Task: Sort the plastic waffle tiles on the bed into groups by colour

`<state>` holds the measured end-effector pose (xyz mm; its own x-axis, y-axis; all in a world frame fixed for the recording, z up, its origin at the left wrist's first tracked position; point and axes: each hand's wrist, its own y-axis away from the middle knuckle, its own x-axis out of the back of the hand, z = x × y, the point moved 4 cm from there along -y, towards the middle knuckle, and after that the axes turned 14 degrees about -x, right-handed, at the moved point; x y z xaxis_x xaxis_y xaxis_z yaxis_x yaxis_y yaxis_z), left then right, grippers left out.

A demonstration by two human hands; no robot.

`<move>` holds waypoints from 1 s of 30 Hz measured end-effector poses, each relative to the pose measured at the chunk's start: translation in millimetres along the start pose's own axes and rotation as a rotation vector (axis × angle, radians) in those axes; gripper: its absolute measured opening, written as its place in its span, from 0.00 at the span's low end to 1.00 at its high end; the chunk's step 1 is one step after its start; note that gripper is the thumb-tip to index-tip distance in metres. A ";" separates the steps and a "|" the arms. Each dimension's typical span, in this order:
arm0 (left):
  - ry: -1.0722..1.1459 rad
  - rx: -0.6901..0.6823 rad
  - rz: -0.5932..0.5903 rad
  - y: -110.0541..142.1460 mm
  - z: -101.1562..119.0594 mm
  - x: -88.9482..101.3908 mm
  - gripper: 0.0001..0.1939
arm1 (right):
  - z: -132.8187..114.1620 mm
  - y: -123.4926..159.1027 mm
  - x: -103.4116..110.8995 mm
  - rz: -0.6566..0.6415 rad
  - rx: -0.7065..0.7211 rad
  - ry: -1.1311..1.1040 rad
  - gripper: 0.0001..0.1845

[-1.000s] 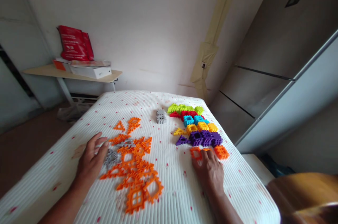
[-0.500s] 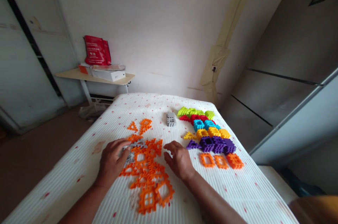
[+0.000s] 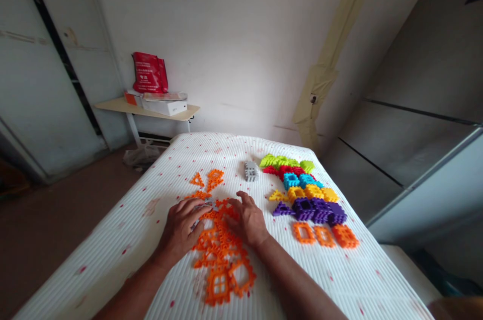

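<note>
Between left hand (image 3: 183, 223) and right hand (image 3: 249, 220): orange tile pile (image 3: 227, 242)

Pile's long axis runs near-far; hands flank its far half, neither clearly nearer. Both half-curled; can't tell if either grips anything. Purple tile stack (image 3: 320, 211) off right.

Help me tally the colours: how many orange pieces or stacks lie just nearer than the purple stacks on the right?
3, in a row: the left frame, the middle frame and the right stack. More pieces may be hidden beneath them.

open room left of left hand (image 3: 183, 224); gray stack (image 3: 251, 171) obstructs beyond right hand (image 3: 251, 222)
</note>
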<state>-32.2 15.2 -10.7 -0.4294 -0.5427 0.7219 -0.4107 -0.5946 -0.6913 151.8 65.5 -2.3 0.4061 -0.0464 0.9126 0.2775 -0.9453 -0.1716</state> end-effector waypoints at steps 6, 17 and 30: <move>0.001 0.041 0.016 3.4 -4.8 -2.0 0.14 | -13.4 -5.5 -7.3 -0.074 0.060 0.153 0.17; 0.074 0.135 0.067 8.6 -15.2 -3.4 0.13 | -11.5 -3.8 20.3 -0.018 -0.003 -0.436 0.22; 0.091 0.167 0.099 8.8 -20.7 -2.7 0.12 | 65.6 51.0 36.4 -0.523 -0.262 -0.476 0.29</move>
<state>-51.3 23.7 -19.3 -0.5348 -0.5520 0.6398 -0.2270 -0.6355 -0.7379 237.9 36.7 -2.2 0.6275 0.5178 0.5815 0.3454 -0.8545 0.3881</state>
